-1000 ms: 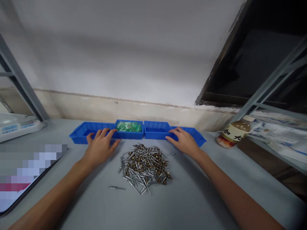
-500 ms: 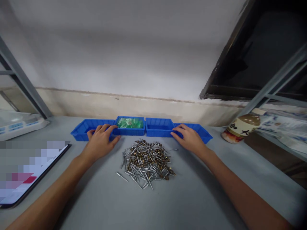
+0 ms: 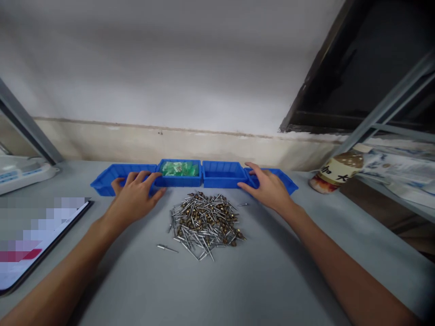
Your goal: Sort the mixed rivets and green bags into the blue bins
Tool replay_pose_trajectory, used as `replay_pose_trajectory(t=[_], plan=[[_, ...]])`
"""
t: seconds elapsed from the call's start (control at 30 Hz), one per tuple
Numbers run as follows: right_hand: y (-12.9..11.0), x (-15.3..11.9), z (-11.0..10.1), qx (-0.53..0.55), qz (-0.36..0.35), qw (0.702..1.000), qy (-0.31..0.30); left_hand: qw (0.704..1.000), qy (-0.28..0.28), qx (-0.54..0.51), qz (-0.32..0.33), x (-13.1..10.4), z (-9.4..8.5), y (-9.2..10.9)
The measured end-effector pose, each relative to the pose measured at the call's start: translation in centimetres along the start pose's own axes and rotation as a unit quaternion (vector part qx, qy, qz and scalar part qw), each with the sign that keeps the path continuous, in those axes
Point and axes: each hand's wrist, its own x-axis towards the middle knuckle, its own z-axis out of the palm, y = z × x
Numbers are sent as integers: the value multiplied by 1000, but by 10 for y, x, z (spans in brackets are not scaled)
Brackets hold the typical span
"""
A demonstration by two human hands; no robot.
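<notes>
Pop rivets and brass-coloured pieces lie in a loose pile (image 3: 205, 222) on the grey table, with a single rivet (image 3: 167, 248) apart at its left. Behind the pile, several blue bins stand side by side. My left hand (image 3: 134, 197) is over the front of the far-left bin (image 3: 102, 183), fingers spread, its fingertips near the corner of the bin with green packets (image 3: 180, 169). On the other side, my right hand (image 3: 267, 185) has thumb and fingers apart, beside the third bin (image 3: 223, 182) and in front of the far-right bin (image 3: 288, 181). Neither hand visibly holds anything.
A tablet (image 3: 37, 246) with a blurred screen lies at the left, below a white device (image 3: 25, 174). On the right stands a labelled bottle (image 3: 336, 171) near wrapped packages (image 3: 404, 176). A wall runs behind the bins, and metal frames rise at both sides.
My right hand's fingers have lifted and spread farther from the thumb. My left hand stays by the left bins. The whole view has shifted slightly.
</notes>
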Motion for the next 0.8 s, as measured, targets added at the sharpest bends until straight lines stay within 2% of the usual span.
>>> replay_pose_trajectory(t=[0.1,0.13,0.2,0.3,0.4,0.47,0.57,0.7,0.8], plan=[[-7,-4,-12,21,-48,996,76,998,65,-7,3,-4,-10,10],[-10,-6,-17,44,-73,993,86,996,82,-28,16,-6,-16,15],[-18,-10,-26,106,-115,985,68,987,81,-105,87,-10,-27,28],[-33,-18,-29,217,-135,967,-4,954,-8,-198,223,-18,-36,46],[-44,-25,-17,271,-135,950,-81,927,-114,-209,289,-25,-28,56],[-47,-30,-6,262,-134,947,-129,923,-153,-197,294,-28,-18,56],[-49,-36,6,254,-129,941,-184,925,-178,-173,288,-32,-6,55],[-60,-41,10,253,-147,927,-235,925,-187,-167,284,-34,-3,59],[-72,-43,11,239,-163,922,-257,929,-173,-173,278,-36,-5,64]])
